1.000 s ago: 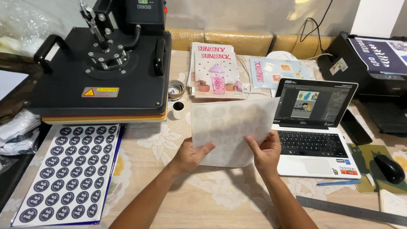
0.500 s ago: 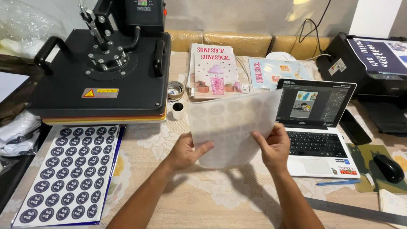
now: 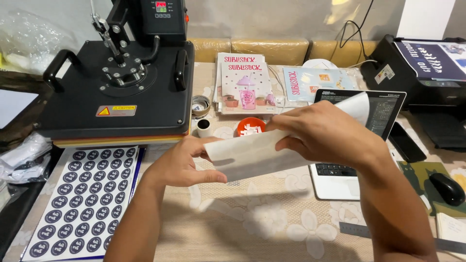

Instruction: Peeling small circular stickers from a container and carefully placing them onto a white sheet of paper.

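Head view: a white sheet point(image 3: 252, 155) is held above the desk point(image 3: 252, 223), tilted nearly flat. The left hand point(image 3: 182, 162) is clamped on its left end, thumb below. The right hand point(image 3: 323, 133) is closed over its top edge, before the laptop point(image 3: 383, 109). A sticker sheet point(image 3: 82, 199) lies left.

The sheet point(image 3: 252, 155) in the hands is showing plain white. The press point(image 3: 116, 92) is looking black, with a yellow-and-white warning label and red digits on its display. The sticker sheet point(image 3: 80, 199) is showing rows of dark navy circles on white, edged in blue. The tabletop point(image 3: 252, 218) is wearing a beige cloth with white flowers. The dish point(image 3: 251, 127) is glowing orange. The mouse point(image 3: 447, 188) is looking black.
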